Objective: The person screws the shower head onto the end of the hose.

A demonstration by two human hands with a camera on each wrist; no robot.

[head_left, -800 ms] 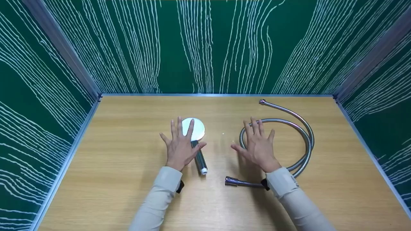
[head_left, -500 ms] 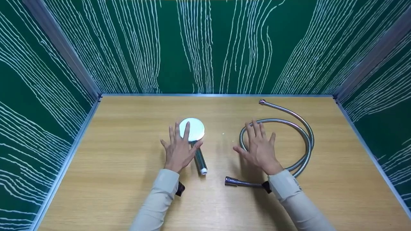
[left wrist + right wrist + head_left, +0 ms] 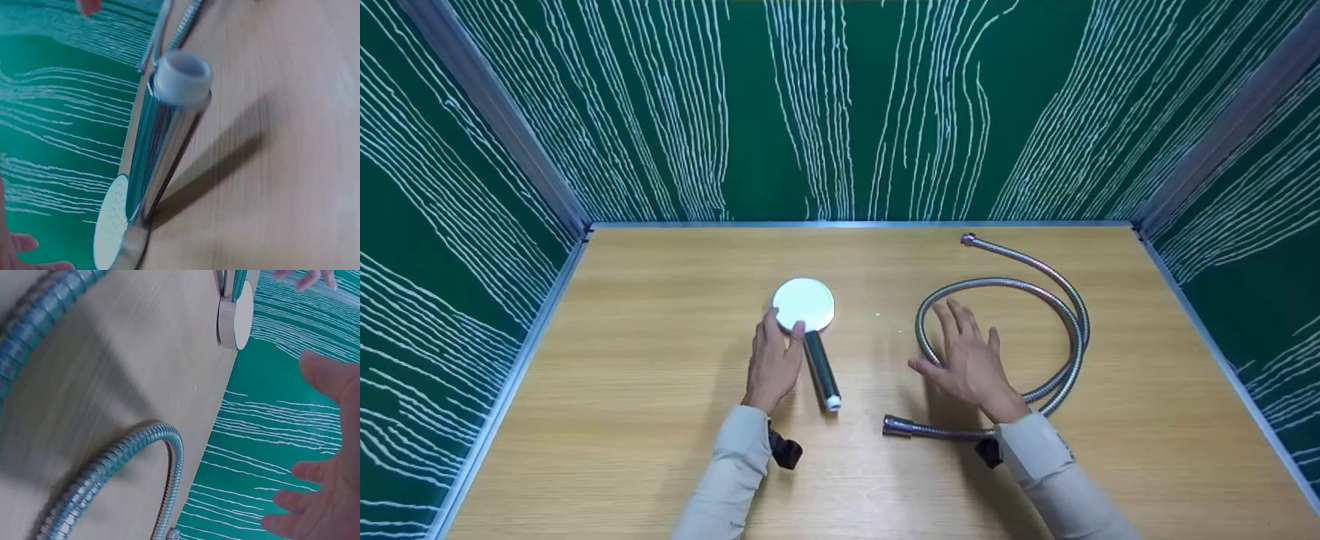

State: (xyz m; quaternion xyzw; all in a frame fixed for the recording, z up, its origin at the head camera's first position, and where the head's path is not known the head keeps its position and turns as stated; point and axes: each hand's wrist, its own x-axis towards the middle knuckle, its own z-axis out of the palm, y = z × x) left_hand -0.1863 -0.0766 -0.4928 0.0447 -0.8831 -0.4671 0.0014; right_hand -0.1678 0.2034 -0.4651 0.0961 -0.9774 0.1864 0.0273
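A handheld shower head [image 3: 805, 301] lies on the table with its white spray face up. Its dark chrome handle [image 3: 820, 367] points toward the person and ends in a white threaded neck [image 3: 183, 79]. My left hand [image 3: 772, 367] hovers at the left rim of the spray face, thumb and fingers apart; contact cannot be made out. A coiled metal shower hose [image 3: 1076, 346] lies to the right, with a conical connector [image 3: 896, 425] at its near end and a smaller nut [image 3: 967, 239] at its far end. Above the coil my right hand [image 3: 971, 367] is spread, holding nothing.
Green walls [image 3: 765, 112] with white wavy lines enclose the wooden table [image 3: 645, 300] at the back and both sides. Metal edging [image 3: 870, 223] runs along the table's back. Wrist cameras [image 3: 785, 451] sit under both cuffs.
My left hand has drawn back slightly and lowered toward the shower head's left rim, its fingers coming closer together. The right hand has drawn back a little over the hose.
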